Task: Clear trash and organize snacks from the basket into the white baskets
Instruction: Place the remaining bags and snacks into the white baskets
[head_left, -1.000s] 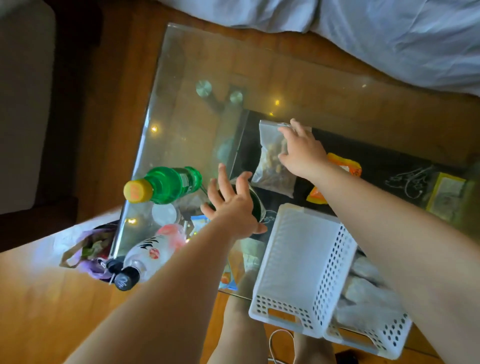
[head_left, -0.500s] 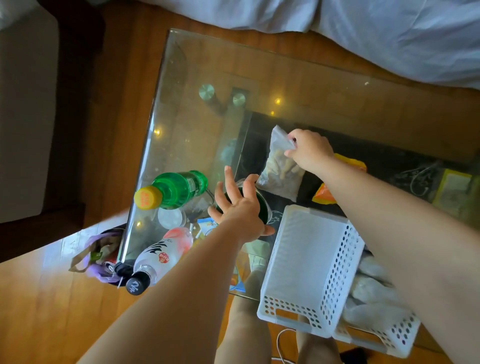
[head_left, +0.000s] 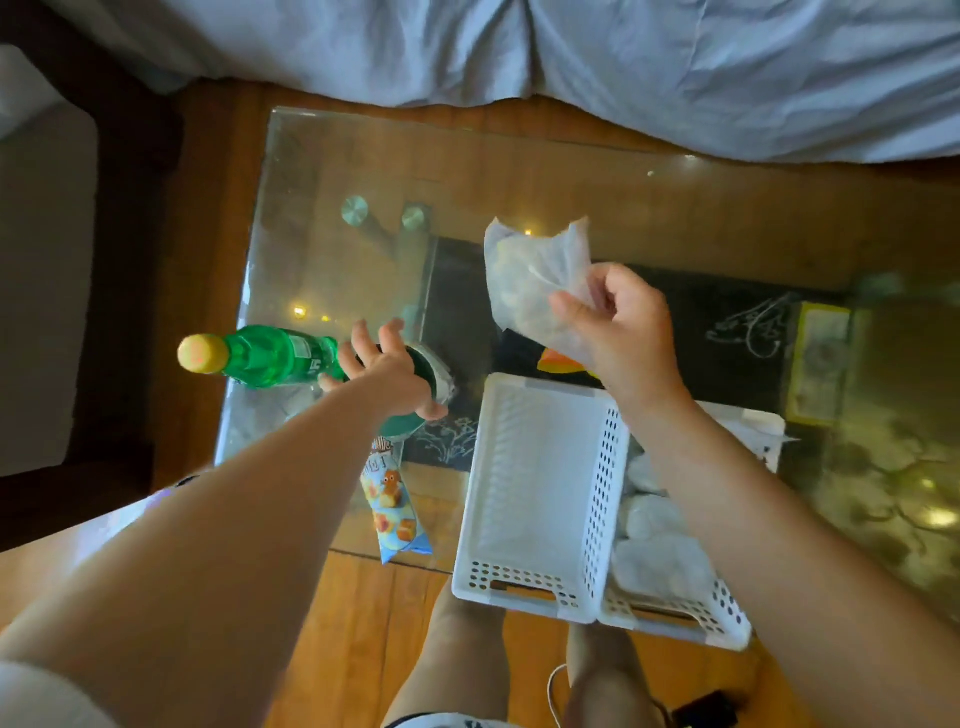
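Observation:
My right hand (head_left: 621, 332) pinches a clear plastic snack bag (head_left: 530, 275) and holds it in the air above the glass table, just beyond the white baskets. The left white basket (head_left: 540, 499) has nothing in it. A second white basket (head_left: 680, 618) beside it on the right holds several pale wrapped snacks. My left hand (head_left: 387, 376) is spread with straight fingers over a dark green round container (head_left: 434, 371), next to a green bottle with a yellow cap (head_left: 260, 356). A blue snack packet (head_left: 395, 506) lies near the table's front edge.
The glass table (head_left: 332, 249) shows a dark lower shelf with an orange packet (head_left: 558, 361) and a yellow item (head_left: 818, 364). A bed with grey sheets (head_left: 571, 62) lies beyond. My legs and a cable are on the wooden floor below.
My right hand has lifted the clear bag off the table and drawn it back towards me. My left hand stays over the green container. The view has shifted, hiding the white bottle.

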